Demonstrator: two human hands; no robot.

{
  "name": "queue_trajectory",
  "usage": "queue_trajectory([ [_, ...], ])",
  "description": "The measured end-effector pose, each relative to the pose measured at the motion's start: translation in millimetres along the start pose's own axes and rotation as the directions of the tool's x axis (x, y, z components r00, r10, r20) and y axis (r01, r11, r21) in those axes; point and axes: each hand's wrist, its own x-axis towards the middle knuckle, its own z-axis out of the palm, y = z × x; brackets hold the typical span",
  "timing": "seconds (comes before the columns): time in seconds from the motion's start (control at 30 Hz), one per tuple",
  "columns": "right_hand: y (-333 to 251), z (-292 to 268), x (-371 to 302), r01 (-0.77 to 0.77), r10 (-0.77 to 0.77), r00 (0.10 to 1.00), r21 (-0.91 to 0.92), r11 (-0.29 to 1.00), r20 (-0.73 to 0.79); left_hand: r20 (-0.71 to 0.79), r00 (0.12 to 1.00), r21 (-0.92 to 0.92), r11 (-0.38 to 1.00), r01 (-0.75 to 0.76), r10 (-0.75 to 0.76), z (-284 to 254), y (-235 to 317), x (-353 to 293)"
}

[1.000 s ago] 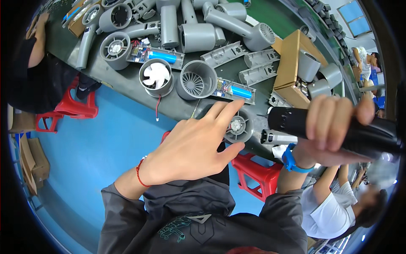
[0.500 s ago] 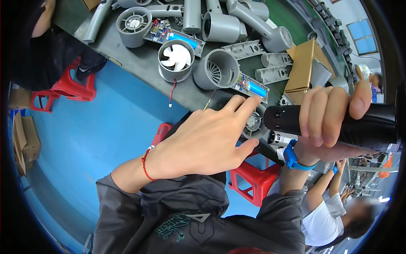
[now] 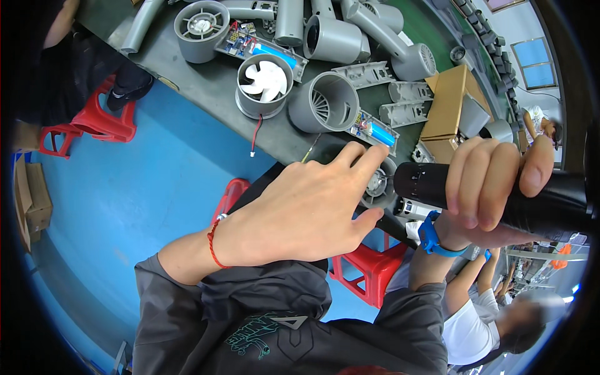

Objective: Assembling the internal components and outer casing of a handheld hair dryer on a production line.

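Note:
Between the thumb and forefinger of my left hand [image 3: 300, 212] is a round grey fan housing [image 3: 379, 185] with a ribbed hub inside. The hand is palm down and partly covers the housing. In a closed fist, my right hand [image 3: 490, 184] holds a thick black electric screwdriver [image 3: 420, 181], lying level with its front end beside the housing. No bit shows at that end. Beyond my left fingers sit a grey tube housing [image 3: 324, 103] with a slotted grille and an upright housing [image 3: 262, 107] with a white fan [image 3: 267, 81] and a hanging red-black wire.
A grey worktable [image 3: 269, 139] carries blower bodies, half shells and circuit boards with blue batteries [image 3: 380, 134]. An open cardboard box [image 3: 445, 103] stands to the right. Red stools [image 3: 372, 269] are on the blue floor. Other people sit at left and lower right.
The view has shifted slightly, and the right hand with the screwdriver sits a little lower. My left hand keeps nearly the same pose at the fan housing.

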Motion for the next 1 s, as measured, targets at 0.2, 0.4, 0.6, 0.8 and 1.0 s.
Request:
queue_trajectory([
  [0.2, 0, 3, 3, -0.012, 0.012, 1.0, -0.014, 1.0, 0.024, -0.01, 1.0, -0.001, 1.0, -0.008, 0.008, 0, 0, 0],
  [0.4, -1, 4, 6, -0.028, 0.032, 0.998, -0.061, 0.998, 0.06, -0.001, 1.0, 0.009, 1.0, -0.004, 0.004, -1, -1, -1],
  [0.6, -1, -8, 10, -0.053, 0.061, 0.98, -0.045, 0.998, 0.191, 0.004, 1.0, -0.003, 1.0, 0.006, -0.006, 0, 0, -1],
  [0.8, 2, -12, 22, -0.09, 0.083, 0.943, 0.007, 0.996, 0.322, 0.03, 0.999, -0.005, 1.0, 0.027, -0.027, -3, 1, -1],
  [1.0, -2, -5, 13, -0.178, 0.153, 0.978, 0.187, 0.966, 0.141, -0.093, 0.994, 0.001, 0.998, -0.064, 0.063, 4, -1, -2],
])
